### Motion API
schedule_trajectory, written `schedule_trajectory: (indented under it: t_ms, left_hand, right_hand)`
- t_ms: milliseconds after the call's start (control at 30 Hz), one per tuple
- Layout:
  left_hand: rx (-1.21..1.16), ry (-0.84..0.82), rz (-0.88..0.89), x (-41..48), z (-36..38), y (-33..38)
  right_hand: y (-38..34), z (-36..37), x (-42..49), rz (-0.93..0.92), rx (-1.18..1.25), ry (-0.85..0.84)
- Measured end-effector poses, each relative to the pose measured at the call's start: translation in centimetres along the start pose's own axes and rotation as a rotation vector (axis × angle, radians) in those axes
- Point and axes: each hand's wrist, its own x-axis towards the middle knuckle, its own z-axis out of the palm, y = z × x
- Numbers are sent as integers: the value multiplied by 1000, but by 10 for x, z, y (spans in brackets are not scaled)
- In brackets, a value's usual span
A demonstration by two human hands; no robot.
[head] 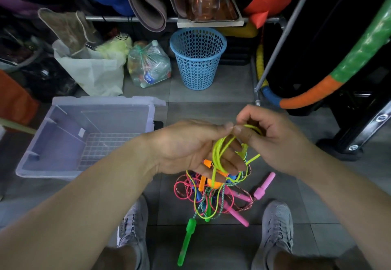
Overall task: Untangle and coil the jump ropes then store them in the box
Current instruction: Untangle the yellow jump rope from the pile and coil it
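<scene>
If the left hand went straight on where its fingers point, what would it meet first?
The right hand, probably: its thumb sits right by the fingertips of the left hand, with yellow-green rope looped between them.

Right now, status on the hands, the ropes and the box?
Left hand holds yellow-green rope loops, right hand pinches the same rope. Other ropes tangled on floor beneath. Box open, no rope inside.

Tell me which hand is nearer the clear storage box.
Left. The left hand holds the looped yellow-green jump rope just right of the clear storage box; the right hand, pinching the same rope, is farther right, beyond it.
</scene>
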Motion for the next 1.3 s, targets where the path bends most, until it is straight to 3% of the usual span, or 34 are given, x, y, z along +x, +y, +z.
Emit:
schedule_trajectory:
  t_ms: [100,200,300,433,600,833,967,1100,1233,1300]
  left_hand:
    - [-41,-21,-30,-5,-2,0]
    - [16,94,33,-2,5,-1]
    - [240,310,188,6,13,-5]
    - [444,390,327,7,19,-5]
    - [142,325,494,10,18,-5]
    - [-254,194,526,14,14,-4]
    - [-547,203,559,20,15,-4]
    - [-582,383,598,20,9,-2]
    - [-229,620,514,23,8,-10]
    - [-30,626,437,23,9,-17]
  right_hand:
    - [-1,0,-1,-17,10,-17]
    - [3,0,2,22,65,7]
    - [9,1,5,113,193,53]
    - [9,1,6,156,197,124]
    - [6,-2,7,141,183,177]
    - [21,1,9,265,37,195]
    - [13,16,1,347,-54,-34]
    - [9,21,-9,300,-258,-321]
    - [-10,17,-15,130,-295,-468]
    - [-15,11,-14,140,-201,-464]
